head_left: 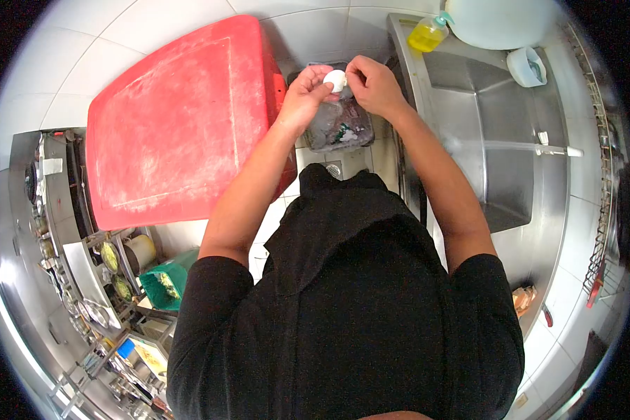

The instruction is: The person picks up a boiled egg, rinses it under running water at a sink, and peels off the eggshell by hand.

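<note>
My left hand (306, 94) is closed around a smooth white egg (335, 80), holding it up over a waste bin (337, 145) lined with clear plastic. Against the egg's right side, my right hand (373, 85) has its fingertips pinched together. A small pale bit shows where those fingertips meet the egg; what it is cannot be made out. Dark and whitish scraps lie in the bin beneath both hands.
A large red plastic lid (178, 119) stands close on the left. On the right, water runs from a tap (558, 150) into a steel sink (462, 175). A yellow soap bottle (427, 35), a white tub (526, 68) and a green container (162, 287) are also around.
</note>
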Demonstrator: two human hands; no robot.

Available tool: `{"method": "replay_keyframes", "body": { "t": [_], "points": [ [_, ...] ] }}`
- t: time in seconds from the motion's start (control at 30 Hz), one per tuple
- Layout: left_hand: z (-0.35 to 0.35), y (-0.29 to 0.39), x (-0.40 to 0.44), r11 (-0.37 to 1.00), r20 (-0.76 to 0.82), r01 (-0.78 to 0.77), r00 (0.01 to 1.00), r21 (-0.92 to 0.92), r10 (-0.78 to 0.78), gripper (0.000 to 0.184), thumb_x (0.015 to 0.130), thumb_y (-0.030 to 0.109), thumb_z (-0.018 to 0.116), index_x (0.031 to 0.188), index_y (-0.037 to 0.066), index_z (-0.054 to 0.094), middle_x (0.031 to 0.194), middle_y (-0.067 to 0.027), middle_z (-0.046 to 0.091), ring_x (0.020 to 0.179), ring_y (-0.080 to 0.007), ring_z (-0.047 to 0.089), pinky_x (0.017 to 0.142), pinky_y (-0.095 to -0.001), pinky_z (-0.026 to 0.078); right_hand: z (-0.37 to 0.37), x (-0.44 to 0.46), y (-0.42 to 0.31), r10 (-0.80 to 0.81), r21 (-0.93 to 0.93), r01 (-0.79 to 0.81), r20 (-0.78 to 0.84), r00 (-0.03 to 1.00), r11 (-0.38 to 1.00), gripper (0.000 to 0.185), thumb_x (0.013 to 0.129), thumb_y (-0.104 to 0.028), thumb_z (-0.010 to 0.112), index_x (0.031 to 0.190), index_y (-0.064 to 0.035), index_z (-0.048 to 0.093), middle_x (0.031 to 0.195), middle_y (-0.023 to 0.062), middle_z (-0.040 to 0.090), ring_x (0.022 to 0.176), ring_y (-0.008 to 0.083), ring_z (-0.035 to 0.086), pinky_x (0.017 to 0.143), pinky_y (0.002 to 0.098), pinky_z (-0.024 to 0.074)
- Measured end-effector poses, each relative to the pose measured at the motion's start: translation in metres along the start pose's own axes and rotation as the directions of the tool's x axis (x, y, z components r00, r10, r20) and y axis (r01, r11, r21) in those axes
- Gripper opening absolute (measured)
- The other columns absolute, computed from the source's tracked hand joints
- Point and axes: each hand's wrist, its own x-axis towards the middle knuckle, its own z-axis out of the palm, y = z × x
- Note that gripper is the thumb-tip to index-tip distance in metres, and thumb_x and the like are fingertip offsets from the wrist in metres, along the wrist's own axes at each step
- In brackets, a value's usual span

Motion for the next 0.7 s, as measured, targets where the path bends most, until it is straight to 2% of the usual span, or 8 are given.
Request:
{"method": "replay_keyframes", "body": {
  "t": [0.07, 0.17, 0.27, 0.37, 0.47, 0.57, 0.7],
  "points": [
    [0.000, -0.001, -0.001, 1.000, -0.001, 0.005, 1.000, 0.004, -0.005, 0.026, 0.094, 0.002, 0.050, 0.120, 0.001, 0.051, 0.113, -0.0098, 0.062, 0.097, -0.0187, 0.062, 0.084, -0.0328, 0.053, -0.001, -0.002, -0.002, -0.007, 0.006, 0.007, -0.005, 1.000, 1.000, 0.011, 0.084, -0.013, 0.057, 0.084, -0.0023, 0.060, 0.079, 0.0165, 0.063, 0.070, 0.0344, 0.062, 0.063, 0.0394, 0.0483],
    [-0.002, 0.002, -0.002, 0.997, 0.034, 0.058, 0.998, -0.058, -0.056, 0.027, 0.095, 0.004, 0.048, 0.121, 0.000, 0.050, 0.114, -0.0110, 0.062, 0.096, -0.0211, 0.062, 0.084, -0.0335, 0.053, 0.000, -0.001, 0.011, 0.048, 0.153, -0.059, 0.074, 0.996, 0.986, 0.013, 0.086, -0.014, 0.057, 0.088, -0.0021, 0.061, 0.078, 0.0156, 0.064, 0.069, 0.0299, 0.063, 0.064, 0.0382, 0.0488],
    [-0.005, 0.003, -0.003, 0.978, 0.077, 0.100, 0.993, -0.181, -0.088, 0.028, 0.095, 0.005, 0.048, 0.123, 0.000, 0.049, 0.114, -0.0123, 0.061, 0.095, -0.0231, 0.063, 0.083, -0.0345, 0.053, 0.001, 0.001, 0.026, 0.089, 0.255, -0.124, 0.146, 0.985, 0.959, 0.016, 0.088, -0.016, 0.058, 0.091, -0.0016, 0.063, 0.073, 0.0107, 0.064, 0.064, 0.0200, 0.061, 0.061, 0.0339, 0.0491],
    [-0.005, 0.005, -0.004, 0.969, 0.097, 0.129, 0.989, -0.211, -0.111, 0.029, 0.096, 0.007, 0.047, 0.124, -0.001, 0.049, 0.114, -0.0136, 0.061, 0.094, -0.0237, 0.063, 0.083, -0.0348, 0.053, -0.006, 0.001, 0.018, 0.257, 0.374, -0.363, 0.304, 0.917, 0.854, 0.017, 0.090, -0.018, 0.057, 0.088, -0.0010, 0.063, 0.067, 0.0042, 0.060, 0.060, 0.0122, 0.057, 0.057, 0.0291, 0.0480],
    [-0.007, 0.005, -0.004, 0.957, 0.146, 0.168, 0.980, -0.238, -0.136, 0.029, 0.097, 0.009, 0.046, 0.124, -0.002, 0.049, 0.113, -0.0145, 0.061, 0.093, -0.0236, 0.063, 0.081, -0.0341, 0.053, -0.009, 0.002, 0.023, 0.276, 0.483, -0.468, 0.417, 0.866, 0.740, 0.020, 0.092, -0.020, 0.057, 0.087, -0.0021, 0.064, 0.065, 0.0000, 0.056, 0.058, 0.0085, 0.053, 0.055, 0.0261, 0.0466],
    [-0.010, 0.006, -0.003, 0.946, 0.210, 0.214, 0.964, -0.242, -0.164, 0.030, 0.098, 0.011, 0.045, 0.125, -0.003, 0.048, 0.111, -0.0153, 0.062, 0.090, -0.0238, 0.064, 0.079, -0.0329, 0.054, -0.019, 0.005, 0.012, 0.346, 0.405, -0.565, 0.496, 0.796, 0.719, 0.014, 0.095, -0.017, 0.055, 0.088, -0.0059, 0.060, 0.070, -0.0028, 0.052, 0.059, 0.0063, 0.049, 0.058, 0.0245, 0.0456],
    [-0.010, 0.008, -0.004, 0.926, 0.242, 0.249, 0.953, -0.283, -0.182, 0.032, 0.097, 0.012, 0.046, 0.126, -0.003, 0.048, 0.109, -0.0158, 0.063, 0.088, -0.0233, 0.065, 0.077, -0.0321, 0.054, -0.023, 0.004, 0.012, 0.359, 0.453, -0.646, 0.569, 0.740, 0.614, 0.015, 0.095, -0.019, 0.056, 0.089, -0.0059, 0.060, 0.069, -0.0023, 0.053, 0.060, 0.0072, 0.050, 0.058, 0.0254, 0.0466]
  ]
}}
